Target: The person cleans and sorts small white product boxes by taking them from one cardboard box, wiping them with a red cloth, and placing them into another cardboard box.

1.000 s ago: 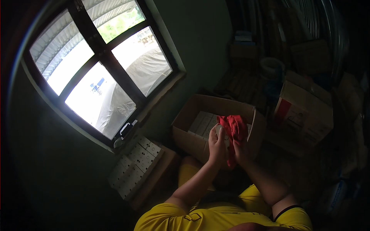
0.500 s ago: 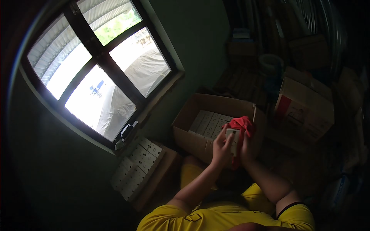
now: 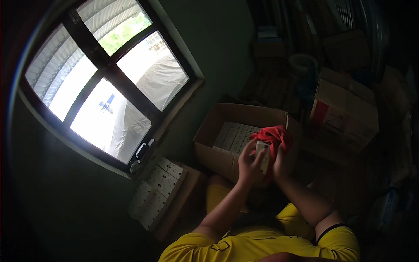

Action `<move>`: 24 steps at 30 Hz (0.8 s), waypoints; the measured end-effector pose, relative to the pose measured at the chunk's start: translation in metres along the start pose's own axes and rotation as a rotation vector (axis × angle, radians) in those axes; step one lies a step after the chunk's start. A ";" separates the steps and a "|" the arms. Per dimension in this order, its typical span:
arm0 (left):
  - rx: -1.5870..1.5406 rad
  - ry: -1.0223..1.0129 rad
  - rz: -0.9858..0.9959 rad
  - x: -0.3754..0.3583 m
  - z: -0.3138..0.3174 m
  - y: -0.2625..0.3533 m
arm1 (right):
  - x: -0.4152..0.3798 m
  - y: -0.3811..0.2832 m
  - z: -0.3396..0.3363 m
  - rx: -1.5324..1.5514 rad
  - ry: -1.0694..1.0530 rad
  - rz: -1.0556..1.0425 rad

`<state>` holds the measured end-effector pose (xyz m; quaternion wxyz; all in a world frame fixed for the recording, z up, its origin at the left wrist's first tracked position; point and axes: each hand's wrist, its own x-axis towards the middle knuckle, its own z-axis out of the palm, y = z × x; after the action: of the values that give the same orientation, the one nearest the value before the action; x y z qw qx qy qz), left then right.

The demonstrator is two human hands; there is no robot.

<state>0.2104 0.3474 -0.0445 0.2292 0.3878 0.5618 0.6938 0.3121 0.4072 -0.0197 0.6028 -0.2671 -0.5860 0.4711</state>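
Note:
My left hand (image 3: 248, 166) grips a small whitish rectangular block (image 3: 262, 158), its fingers along the left side and its thumb over the face. Bunched against the block's right side and top is a red cloth (image 3: 276, 136), held in my right hand (image 3: 281, 165). Both hands are above the near right side of an open cardboard box (image 3: 220, 163). Rows of similar white blocks (image 3: 232, 136) lie inside that box. The right fingers are partly hidden by the cloth.
At left, more white pieces with dark holes (image 3: 162, 182) lie on a brown cardboard carton (image 3: 182, 192) below the window (image 3: 109, 70). A closed-looking carton with a red panel (image 3: 345, 115) stands at right. Dim clutter fills the back right.
The block has tilted slightly, and the red cloth is bunched more fully above it, with less hanging below. The view has shifted a little.

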 end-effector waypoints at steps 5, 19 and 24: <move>-0.016 0.091 -0.026 0.001 0.012 0.015 | -0.006 0.005 -0.001 -0.100 0.029 0.025; 0.535 -0.347 -0.030 0.019 -0.019 0.021 | 0.029 0.040 -0.025 0.275 -0.676 0.304; 0.882 -0.332 0.141 0.012 -0.017 0.029 | 0.033 0.043 -0.022 0.181 -0.756 0.388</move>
<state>0.1937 0.3387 -0.0148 0.0818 0.5912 0.7306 0.3318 0.3175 0.4594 -0.0460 0.2669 -0.1269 -0.6608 0.6900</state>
